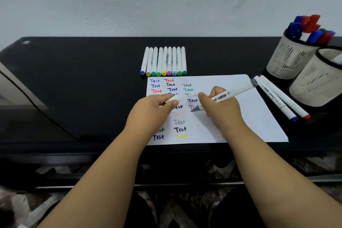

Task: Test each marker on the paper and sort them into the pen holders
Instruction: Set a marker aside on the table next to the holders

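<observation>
The right hand (220, 105) grips a white marker (231, 93) with its grey tip pressed to the paper (240, 113), midway through writing another "Test" in the third column; the word is only partly formed. The left hand (157, 107) pinches the marker's cap (173, 99) while resting on the sheet. Judging by the sheet, much of the job is behind them: two full columns of "Test" and most of a third already fill its left half. At two o'clock from the hands, the far pen holder (288, 57) bristles with blue, red and green capped markers, so plenty has been sorted; the near pen holder (318, 83) shows just one white barrel at its rim. Still to go, I'd say: a row of nine markers (164, 61) lying side by side at twelve o'clock, just beyond the paper's top edge, and possibly the two markers (283, 98) lying at three o'clock beside the holders, whose status I cannot tell.
</observation>
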Demonstrator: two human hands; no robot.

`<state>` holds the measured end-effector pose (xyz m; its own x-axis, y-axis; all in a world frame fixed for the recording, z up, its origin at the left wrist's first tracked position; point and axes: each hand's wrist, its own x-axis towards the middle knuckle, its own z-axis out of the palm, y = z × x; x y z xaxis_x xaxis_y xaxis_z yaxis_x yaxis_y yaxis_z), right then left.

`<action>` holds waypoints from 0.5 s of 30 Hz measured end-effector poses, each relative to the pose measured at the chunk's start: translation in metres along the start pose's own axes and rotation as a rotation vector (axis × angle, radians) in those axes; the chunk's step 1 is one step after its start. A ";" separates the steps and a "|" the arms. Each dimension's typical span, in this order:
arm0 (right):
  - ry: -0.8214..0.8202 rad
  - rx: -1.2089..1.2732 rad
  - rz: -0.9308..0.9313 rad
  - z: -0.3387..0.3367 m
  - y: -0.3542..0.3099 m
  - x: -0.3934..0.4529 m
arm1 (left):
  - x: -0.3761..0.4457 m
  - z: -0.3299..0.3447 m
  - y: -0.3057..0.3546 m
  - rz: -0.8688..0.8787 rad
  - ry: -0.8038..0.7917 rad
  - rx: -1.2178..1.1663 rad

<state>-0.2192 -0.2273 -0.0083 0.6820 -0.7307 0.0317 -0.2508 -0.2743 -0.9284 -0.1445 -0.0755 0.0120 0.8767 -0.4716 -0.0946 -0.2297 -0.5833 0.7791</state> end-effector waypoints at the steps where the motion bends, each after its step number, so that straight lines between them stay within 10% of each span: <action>1: -0.011 -0.011 -0.004 0.001 0.000 0.000 | 0.000 0.000 0.000 -0.001 -0.001 -0.001; 15: -0.040 -0.021 -0.036 -0.002 0.002 0.001 | 0.001 -0.001 -0.003 0.013 0.006 0.020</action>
<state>-0.2197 -0.2299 -0.0093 0.7174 -0.6949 0.0495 -0.2402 -0.3134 -0.9187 -0.1428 -0.0733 0.0102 0.8762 -0.4750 -0.0811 -0.2491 -0.5905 0.7677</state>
